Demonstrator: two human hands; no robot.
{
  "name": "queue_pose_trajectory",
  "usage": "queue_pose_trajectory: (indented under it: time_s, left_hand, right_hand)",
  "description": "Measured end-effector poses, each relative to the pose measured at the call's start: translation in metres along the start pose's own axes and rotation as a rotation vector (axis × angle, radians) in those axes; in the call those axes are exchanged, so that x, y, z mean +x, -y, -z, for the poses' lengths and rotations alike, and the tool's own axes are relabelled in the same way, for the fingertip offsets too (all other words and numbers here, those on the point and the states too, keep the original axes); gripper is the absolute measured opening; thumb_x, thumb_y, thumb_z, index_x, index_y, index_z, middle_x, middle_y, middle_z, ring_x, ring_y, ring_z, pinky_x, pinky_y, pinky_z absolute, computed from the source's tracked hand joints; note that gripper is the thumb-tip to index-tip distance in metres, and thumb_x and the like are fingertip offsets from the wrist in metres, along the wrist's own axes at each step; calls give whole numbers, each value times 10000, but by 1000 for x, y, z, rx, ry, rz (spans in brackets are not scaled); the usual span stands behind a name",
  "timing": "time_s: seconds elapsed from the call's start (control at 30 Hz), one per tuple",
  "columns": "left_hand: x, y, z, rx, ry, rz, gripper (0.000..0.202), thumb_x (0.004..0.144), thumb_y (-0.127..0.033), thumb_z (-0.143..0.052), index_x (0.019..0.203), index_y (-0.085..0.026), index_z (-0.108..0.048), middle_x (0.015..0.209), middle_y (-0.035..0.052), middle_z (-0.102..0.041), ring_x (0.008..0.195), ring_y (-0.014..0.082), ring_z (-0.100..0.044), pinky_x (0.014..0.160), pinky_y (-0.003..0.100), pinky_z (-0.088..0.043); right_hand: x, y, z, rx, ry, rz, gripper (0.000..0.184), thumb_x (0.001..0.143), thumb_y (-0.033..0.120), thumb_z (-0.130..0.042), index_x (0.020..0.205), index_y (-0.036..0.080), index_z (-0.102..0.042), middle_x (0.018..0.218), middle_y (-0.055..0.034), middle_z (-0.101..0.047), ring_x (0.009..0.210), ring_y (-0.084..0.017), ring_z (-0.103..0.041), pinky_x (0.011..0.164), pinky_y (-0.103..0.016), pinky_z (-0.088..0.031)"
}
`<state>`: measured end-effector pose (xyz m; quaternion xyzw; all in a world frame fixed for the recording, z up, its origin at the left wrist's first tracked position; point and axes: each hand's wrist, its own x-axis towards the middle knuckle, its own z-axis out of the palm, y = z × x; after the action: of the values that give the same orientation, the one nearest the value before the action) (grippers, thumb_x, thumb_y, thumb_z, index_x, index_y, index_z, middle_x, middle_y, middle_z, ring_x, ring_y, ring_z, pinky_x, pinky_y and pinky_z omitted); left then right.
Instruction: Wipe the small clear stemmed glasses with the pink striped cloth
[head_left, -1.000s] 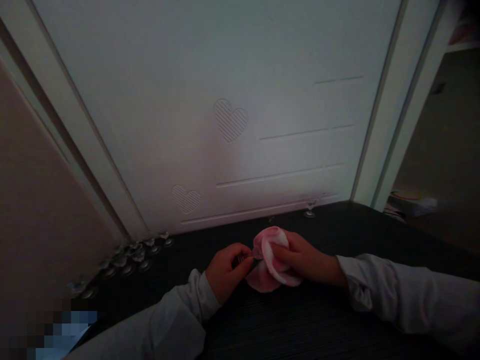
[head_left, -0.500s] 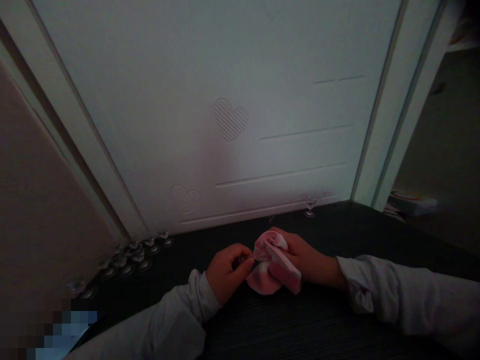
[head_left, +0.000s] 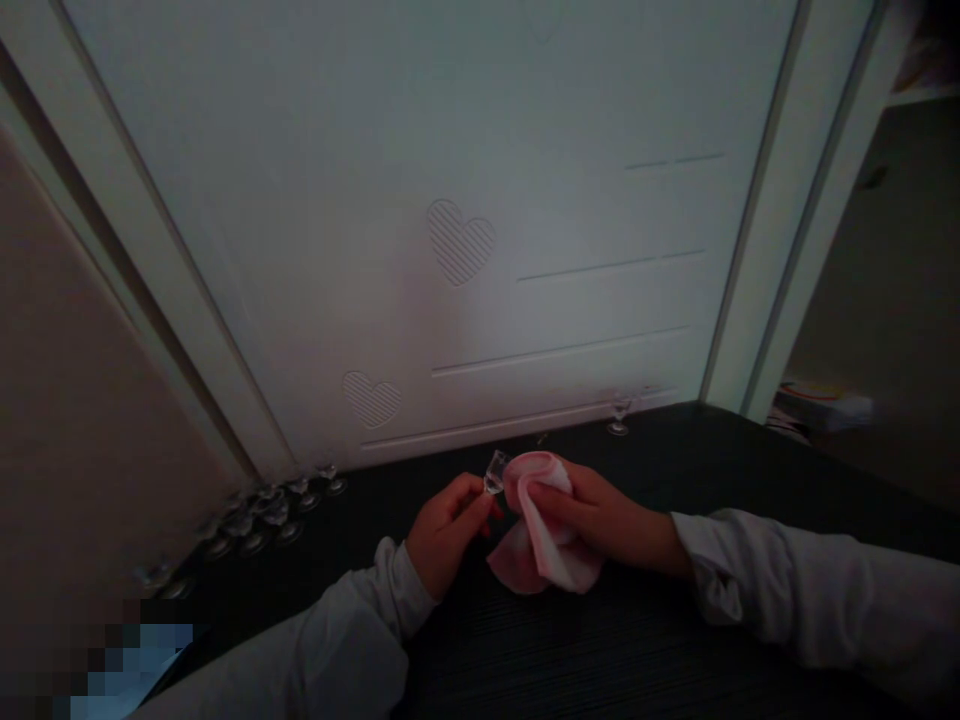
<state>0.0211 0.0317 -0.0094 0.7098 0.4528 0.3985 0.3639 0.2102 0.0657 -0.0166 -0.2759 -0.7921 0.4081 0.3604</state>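
Clear glass [head_left: 495, 472], tilted, just left of soft, folded pink-and-white cloth [head_left: 538, 530]; my left hand [head_left: 446, 530] pinches the glass, my right hand [head_left: 604, 512] the cloth.

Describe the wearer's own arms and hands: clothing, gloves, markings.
Both arms wear long, loose, pale greyish sleeves, creased and plain; dim light blurs the exact shade. The left sleeve ends in a rumpled cuff at the wrist; the right sleeve bunches in folds near its end. The left hand and right hand are bare, without gloves. No cables or printed markings show.
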Motion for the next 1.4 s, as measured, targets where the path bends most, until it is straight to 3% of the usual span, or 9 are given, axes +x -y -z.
queue_pose_trajectory:
  time_s: [0.17, 0.33, 0.5, 0.63, 0.77, 0.87, 1.13, 1.27, 1.4]
  left_hand:
    - [-2, -1, 0, 111, 79, -73, 167, 798, -299, -453, 826, -162, -544, 774, 11, -555, 714, 134, -508, 663, 267, -419]
    - [-1, -2, 2, 298, 120, -209, 162, 777, -289, -497, 833, -178, -601, 819, 26, -567, 755, 152, -510, 686, 275, -414]
    - [-2, -3, 1, 472, 59, -277, 160, 767, -263, -499, 794, -196, -642, 764, 32, -572, 780, 176, -495, 712, 294, -387]
    - [-3, -5, -2, 409, 84, -205, 170, 757, -203, -472, 691, -154, -622, 667, 21, -553, 680, 157, -494, 647, 280, -385]
    - [-3, -7, -1, 50, 65, -41, 158, 755, -220, -457, 826, -156, -582, 749, 14, -581, 692, 145, -512, 652, 274, -398]
    - [-4, -7, 0, -109, 43, -15, 178, 767, -271, -423, 777, -148, -552, 666, -4, -535, 631, 129, -484, 605, 259, -392]
    - [-7, -7, -2, 178, 38, -72, 216, 749, -336, -463, 643, -153, -511, 614, -28, -462, 595, 115, -432, 562, 237, -347]
    - [-8, -9, -3, 226, 88, -46, 191, 764, -291, -451, 644, -155, -507, 586, -42, -446, 572, 104, -415, 540, 221, -332]
    - [-10, -11, -3, 301, 88, -113, 214, 802, -264, -411, 664, -154, -531, 618, -32, -478, 600, 107, -446, 567, 223, -343]
  right_hand:
    - [-2, 2, -1, -43, 120, 128, 277, 816, 349, -450, 998, 148, -508, 904, -45, -560, 801, -152, -526, 717, -289, -426]
    - [-4, 5, -4, -227, 90, 146, 234, 795, 347, -487, 938, 164, -522, 849, -30, -544, 756, -148, -512, 695, -288, -420]
    - [-6, 17, -10, -263, 33, 188, 185, 774, 327, -529, 870, 170, -525, 806, -25, -515, 728, -144, -495, 665, -270, -420]
    - [-6, 21, -12, -294, 17, 296, 164, 752, 242, -562, 900, 173, -543, 878, -49, -498, 834, -165, -479, 749, -294, -413]
    - [-5, 17, -9, -362, -54, 311, 214, 728, 190, -569, 936, 164, -524, 935, -74, -483, 881, -185, -464, 781, -319, -405]
    - [-4, 12, -6, -449, -62, 308, 231, 728, 189, -554, 952, 156, -507, 951, -86, -512, 897, -204, -460, 795, -348, -385]
    - [-5, 6, -9, -745, 35, 379, 195, 735, 266, -541, 872, 129, -521, 841, -74, -560, 786, -203, -480, 735, -349, -363]
    - [-5, 7, -9, -801, 45, 412, 212, 710, 241, -572, 880, 127, -519, 822, -67, -551, 775, -197, -467, 730, -334, -352]
    - [-4, 8, -8, -816, 53, 395, 171, 724, 203, -552, 878, 136, -523, 829, -60, -549, 781, -191, -458, 725, -317, -347]
